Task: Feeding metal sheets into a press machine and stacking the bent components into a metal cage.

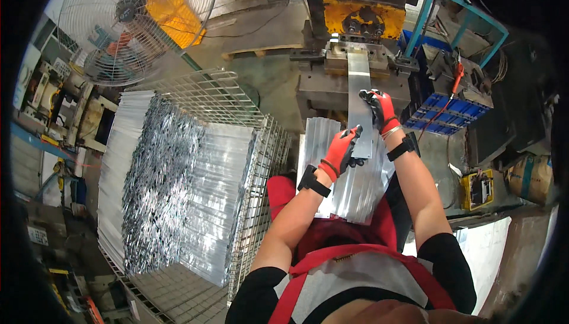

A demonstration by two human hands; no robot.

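between the near lap and the far press [338,16] runs a long flat metal strip [359,102], its far end on the die block [336,63], the gloved left hand [342,151] clamped on its left edge at the near end and the gloved right hand [384,112] gripping its right edge farther along. beneath it, loose metal strips [355,196] cover the lap. to the left stands a wire cage [270,152] of stacked strips [219,176], to the right a blue crate [441,114].

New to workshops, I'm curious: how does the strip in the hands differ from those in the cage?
The held strip shows as a single piece; the caged strips are packed together. The held strip is gripped by the left hand and right hand, its far end at the machine; the caged strips are untouched. Both look silvery.
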